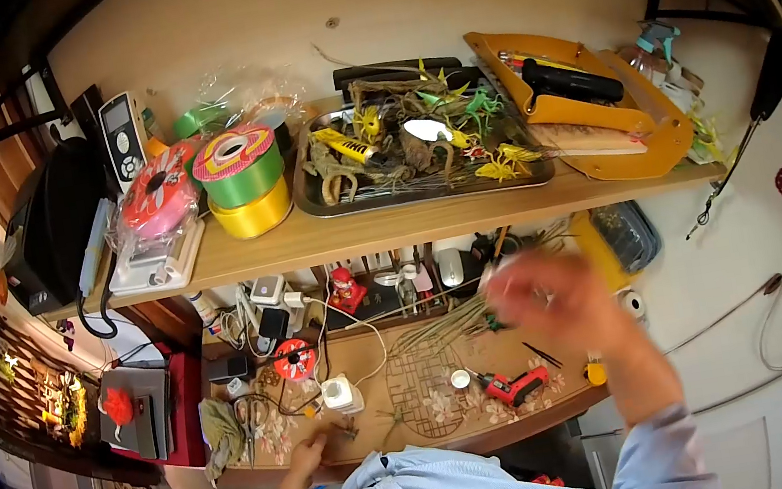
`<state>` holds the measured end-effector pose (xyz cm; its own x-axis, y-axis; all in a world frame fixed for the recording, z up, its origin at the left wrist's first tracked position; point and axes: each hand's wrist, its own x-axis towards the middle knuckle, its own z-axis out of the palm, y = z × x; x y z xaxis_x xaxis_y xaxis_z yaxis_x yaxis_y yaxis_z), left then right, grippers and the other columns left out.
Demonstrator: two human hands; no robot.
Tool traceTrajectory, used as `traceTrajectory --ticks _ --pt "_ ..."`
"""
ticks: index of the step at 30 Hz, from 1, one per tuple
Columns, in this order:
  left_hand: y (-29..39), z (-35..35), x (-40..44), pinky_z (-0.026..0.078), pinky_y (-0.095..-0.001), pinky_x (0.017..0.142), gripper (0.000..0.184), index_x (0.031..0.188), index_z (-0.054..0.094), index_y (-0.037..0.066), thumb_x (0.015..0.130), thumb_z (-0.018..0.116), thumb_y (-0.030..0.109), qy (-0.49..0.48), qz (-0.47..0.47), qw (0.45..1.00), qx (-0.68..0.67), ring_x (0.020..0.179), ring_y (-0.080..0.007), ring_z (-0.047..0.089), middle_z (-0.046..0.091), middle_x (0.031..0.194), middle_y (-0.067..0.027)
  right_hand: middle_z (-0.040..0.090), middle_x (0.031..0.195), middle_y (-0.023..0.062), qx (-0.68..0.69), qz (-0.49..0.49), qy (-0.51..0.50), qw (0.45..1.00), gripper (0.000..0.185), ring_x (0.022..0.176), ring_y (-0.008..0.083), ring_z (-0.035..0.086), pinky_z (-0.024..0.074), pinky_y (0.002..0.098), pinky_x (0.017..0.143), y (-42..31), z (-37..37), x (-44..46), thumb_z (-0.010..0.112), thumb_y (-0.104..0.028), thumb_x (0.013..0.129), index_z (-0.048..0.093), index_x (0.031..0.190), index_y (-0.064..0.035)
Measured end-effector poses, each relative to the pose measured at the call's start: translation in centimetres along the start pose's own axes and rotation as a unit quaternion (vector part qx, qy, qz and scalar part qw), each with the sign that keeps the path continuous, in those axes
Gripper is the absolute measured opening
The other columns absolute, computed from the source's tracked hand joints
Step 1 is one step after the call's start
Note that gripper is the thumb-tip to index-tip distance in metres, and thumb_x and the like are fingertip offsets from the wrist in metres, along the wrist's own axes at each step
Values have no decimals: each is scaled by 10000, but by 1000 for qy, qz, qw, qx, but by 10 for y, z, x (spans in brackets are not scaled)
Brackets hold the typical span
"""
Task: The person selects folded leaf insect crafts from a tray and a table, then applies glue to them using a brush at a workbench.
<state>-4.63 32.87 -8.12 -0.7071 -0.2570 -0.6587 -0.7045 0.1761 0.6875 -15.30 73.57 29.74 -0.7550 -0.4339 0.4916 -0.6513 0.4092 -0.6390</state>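
Observation:
My left hand (310,453) is at the front edge of the desk with its fingers curled together; what they hold, if anything, is too small to name. Just right of it lies a small brownish-green woven piece (346,430), and a white charger plug (341,395) sits behind. Raised over the desk's right half, my right hand (552,293) is smeared by motion, so its fingers are unclear. Below that hand are a red and black cordless drill (515,387), a small white cap (460,379) and dark tweezers (542,354). Long dry grass stems (444,326) lie to its left.
A wooden shelf (330,242) spans above the desk. On it are ribbon rolls (245,180), a metal tray (325,210) of woven insects and roots, and a yellow leather tool case (668,137). Scissors (250,432) and cables lie at the desk's left.

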Motion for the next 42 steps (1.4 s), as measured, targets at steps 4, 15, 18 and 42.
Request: traceTrajectory --ticks 4,15,18,42 --pt "-18 -9 7 458 -305 490 477 1020 577 -27 866 539 423 10 -23 998 -49 565 -189 591 616 796 -110 632 869 80 -114 -48 107 987 245 778 144 593 478 261 650 -30 -36 77 676 -90 781 622 1015 -48" --pt "-49 -30 -10 467 -303 496 376 1002 539 6 889 514 364 28 -49 984 -170 589 -192 589 616 810 -120 620 847 113 -392 -64 -106 912 170 827 289 570 457 380 753 -11 -48 145 606 -181 728 620 814 -35" --pt "-52 -35 -18 468 -302 501 365 999 541 8 890 514 355 28 -62 981 -183 595 -183 587 617 816 -117 625 864 114 -344 -142 -108 922 220 828 293 576 459 374 755 -20 -48 147 617 -205 733 619 871 -33" --pt "-22 -21 -34 492 -280 515 217 976 528 28 900 531 231 6 -18 976 -216 618 -167 603 625 802 -97 547 762 -16 81 134 -46 987 161 669 73 524 454 214 658 -18 -44 182 636 -220 821 601 830 -63"
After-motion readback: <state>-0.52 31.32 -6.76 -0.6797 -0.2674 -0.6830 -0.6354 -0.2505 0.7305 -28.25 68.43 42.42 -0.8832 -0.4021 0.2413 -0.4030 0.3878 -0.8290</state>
